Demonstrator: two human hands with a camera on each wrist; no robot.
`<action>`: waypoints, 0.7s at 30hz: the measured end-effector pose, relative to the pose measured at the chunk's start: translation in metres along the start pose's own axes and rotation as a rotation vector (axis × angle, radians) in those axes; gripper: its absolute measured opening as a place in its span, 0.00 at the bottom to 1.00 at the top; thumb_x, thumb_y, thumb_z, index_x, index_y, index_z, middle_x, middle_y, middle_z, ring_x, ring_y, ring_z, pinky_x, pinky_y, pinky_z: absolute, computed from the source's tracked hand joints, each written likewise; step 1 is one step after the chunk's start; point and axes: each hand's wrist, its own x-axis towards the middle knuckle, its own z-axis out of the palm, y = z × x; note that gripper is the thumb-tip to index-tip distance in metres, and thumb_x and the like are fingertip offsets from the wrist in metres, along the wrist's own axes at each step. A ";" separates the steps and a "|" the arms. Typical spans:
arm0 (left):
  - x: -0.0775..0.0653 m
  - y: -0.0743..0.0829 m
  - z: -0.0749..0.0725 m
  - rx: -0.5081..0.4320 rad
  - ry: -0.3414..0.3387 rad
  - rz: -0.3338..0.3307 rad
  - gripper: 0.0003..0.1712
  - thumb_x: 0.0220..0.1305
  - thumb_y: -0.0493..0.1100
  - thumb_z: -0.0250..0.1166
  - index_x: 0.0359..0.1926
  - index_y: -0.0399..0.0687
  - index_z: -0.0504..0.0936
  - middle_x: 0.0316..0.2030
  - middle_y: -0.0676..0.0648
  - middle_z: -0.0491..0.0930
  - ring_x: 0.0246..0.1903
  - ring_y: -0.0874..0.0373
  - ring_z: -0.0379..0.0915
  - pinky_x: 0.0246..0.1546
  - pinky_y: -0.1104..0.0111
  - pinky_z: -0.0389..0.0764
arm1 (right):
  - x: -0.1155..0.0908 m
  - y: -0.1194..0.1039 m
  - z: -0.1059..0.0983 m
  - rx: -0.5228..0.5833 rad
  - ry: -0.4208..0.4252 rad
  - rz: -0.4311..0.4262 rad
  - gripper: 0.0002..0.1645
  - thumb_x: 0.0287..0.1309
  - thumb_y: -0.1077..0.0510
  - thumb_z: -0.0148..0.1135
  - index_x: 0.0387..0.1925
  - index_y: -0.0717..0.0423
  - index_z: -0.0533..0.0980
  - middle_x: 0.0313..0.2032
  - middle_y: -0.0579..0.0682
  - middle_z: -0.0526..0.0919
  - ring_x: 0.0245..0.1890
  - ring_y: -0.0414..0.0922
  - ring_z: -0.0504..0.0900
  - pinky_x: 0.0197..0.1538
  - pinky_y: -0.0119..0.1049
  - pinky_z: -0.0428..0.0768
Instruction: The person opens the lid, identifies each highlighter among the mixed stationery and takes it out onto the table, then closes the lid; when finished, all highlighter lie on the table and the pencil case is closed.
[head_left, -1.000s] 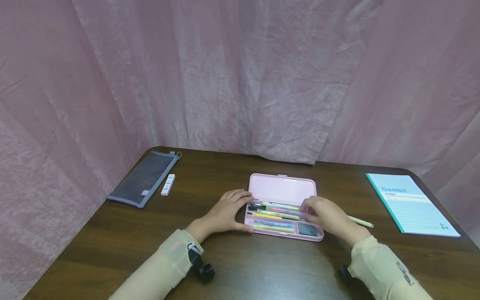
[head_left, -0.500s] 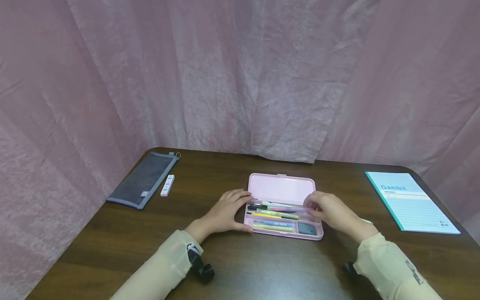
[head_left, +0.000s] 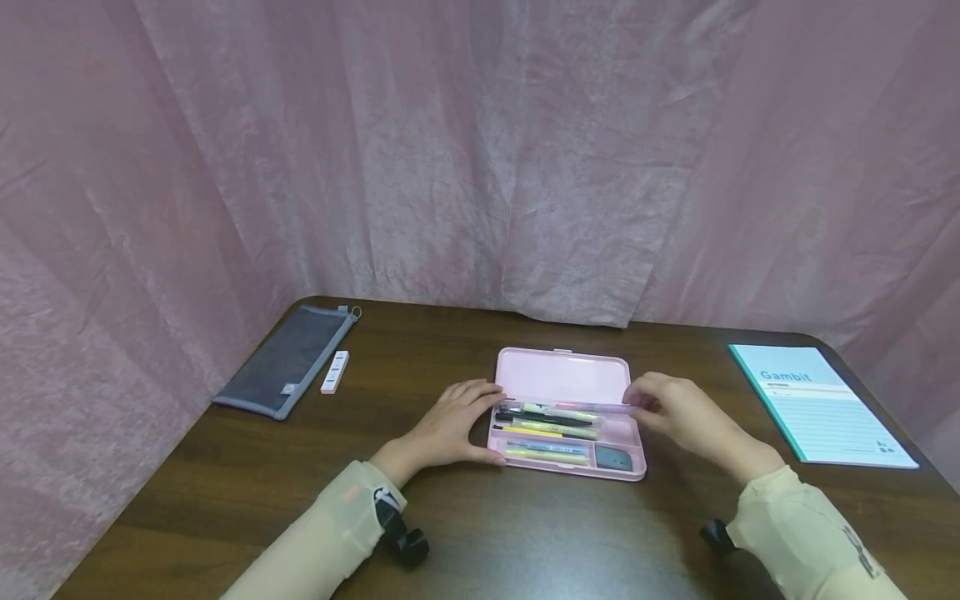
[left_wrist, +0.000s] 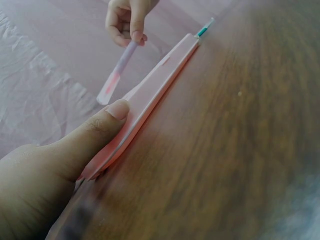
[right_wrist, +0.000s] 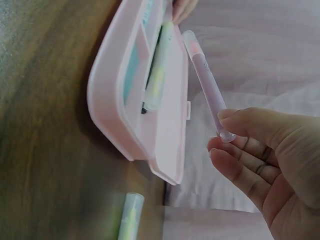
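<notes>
A pink pencil case (head_left: 562, 377) lies with its lid swung back in the head view. My left hand (head_left: 450, 425) holds its left end, thumb at the front wall and fingers towards the hinge side. With thumb and fingertips, my right hand (head_left: 686, 417) pinches the end of a lavender highlighter (right_wrist: 210, 82). The highlighter has a clear cap with pink beneath it, and it is raised over the case's back part. Inside the case lie a black pen (head_left: 558, 420), a yellow-green highlighter (head_left: 551, 429), other pens and a dark rectangular piece (head_left: 613, 457) in the front right compartment.
A yellow-green marker (right_wrist: 131, 217) lies on the table by the case's right end. At the left are a grey mesh pouch (head_left: 288, 358) and a small white strip (head_left: 335, 372). A notebook (head_left: 825, 408) lies at the right, and a pink curtain (head_left: 480, 167) hangs behind.
My right hand has drawn the lavender highlighter up from among the pens and moved right and back with it. The left hand stays on the case.
</notes>
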 end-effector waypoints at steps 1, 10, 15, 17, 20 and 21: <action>0.000 0.000 0.000 0.002 -0.002 -0.002 0.55 0.35 0.84 0.48 0.63 0.64 0.61 0.64 0.55 0.60 0.66 0.54 0.49 0.66 0.54 0.52 | 0.000 0.000 -0.001 -0.003 0.002 0.003 0.09 0.47 0.62 0.65 0.31 0.48 0.77 0.29 0.40 0.78 0.30 0.35 0.74 0.36 0.33 0.78; -0.001 0.000 0.000 0.006 -0.001 0.000 0.55 0.35 0.84 0.48 0.63 0.64 0.61 0.64 0.55 0.60 0.66 0.54 0.49 0.66 0.54 0.53 | -0.007 0.000 -0.017 -0.016 -0.014 0.042 0.09 0.46 0.62 0.66 0.32 0.48 0.78 0.29 0.40 0.78 0.30 0.36 0.74 0.33 0.29 0.77; 0.000 0.000 0.001 0.009 0.000 -0.002 0.55 0.34 0.85 0.47 0.63 0.64 0.61 0.64 0.55 0.60 0.66 0.54 0.49 0.66 0.54 0.53 | -0.012 0.001 -0.024 -0.027 0.011 0.036 0.08 0.47 0.61 0.66 0.31 0.47 0.78 0.28 0.39 0.78 0.28 0.33 0.73 0.34 0.31 0.79; -0.001 -0.001 0.001 0.009 0.000 -0.003 0.55 0.34 0.85 0.47 0.63 0.64 0.61 0.64 0.55 0.60 0.66 0.54 0.49 0.66 0.54 0.53 | -0.014 0.002 -0.026 -0.032 0.028 0.033 0.07 0.46 0.60 0.66 0.30 0.47 0.78 0.27 0.39 0.77 0.27 0.32 0.73 0.33 0.30 0.78; 0.000 -0.001 0.002 0.010 0.000 -0.003 0.55 0.35 0.85 0.47 0.63 0.64 0.61 0.64 0.55 0.60 0.66 0.54 0.49 0.66 0.54 0.53 | -0.018 0.003 -0.029 -0.036 0.051 0.040 0.07 0.46 0.59 0.67 0.30 0.47 0.78 0.27 0.39 0.77 0.26 0.31 0.73 0.31 0.28 0.77; 0.000 -0.001 0.002 0.009 0.002 -0.002 0.55 0.35 0.85 0.47 0.63 0.63 0.61 0.64 0.55 0.60 0.66 0.54 0.49 0.66 0.54 0.53 | -0.020 0.004 -0.030 -0.035 0.055 0.045 0.07 0.45 0.59 0.67 0.30 0.47 0.78 0.27 0.39 0.77 0.26 0.31 0.73 0.31 0.28 0.77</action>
